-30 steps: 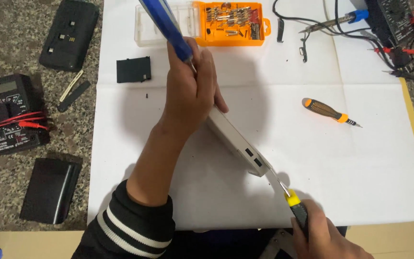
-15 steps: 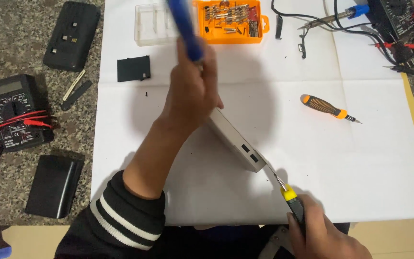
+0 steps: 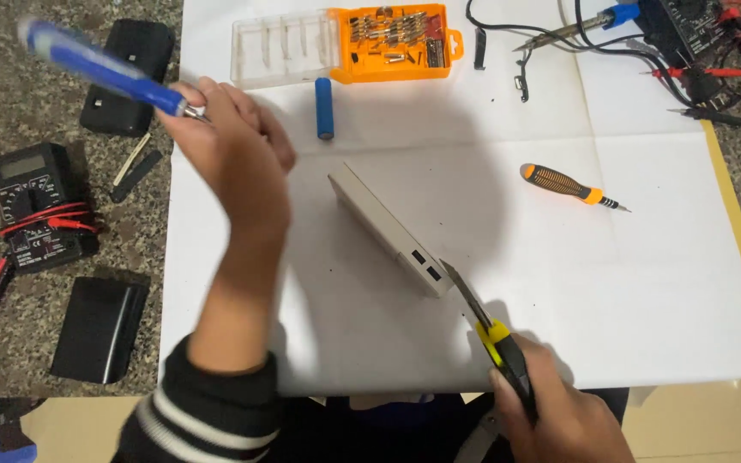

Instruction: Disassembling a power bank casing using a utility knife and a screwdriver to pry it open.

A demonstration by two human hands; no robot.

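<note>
Power bank [image 3: 388, 233] mid-sheet; screwdriver [image 3: 569, 185] to right, bit case [image 3: 345, 45] behind, multimeter [image 3: 36, 206] far left.

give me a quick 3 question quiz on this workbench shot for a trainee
1. True or false: the left hand rests on the beige box.
2. What does the right hand hold? A) utility knife B) soldering iron C) pliers
3. Which tool lies alone on the white sheet, right of the box?

Key
1. False: it is raised off the box, holding a blue-handled tool.
2. A: a yellow and black utility knife, blade tip at the box's port end.
3. The orange and black screwdriver.
</note>
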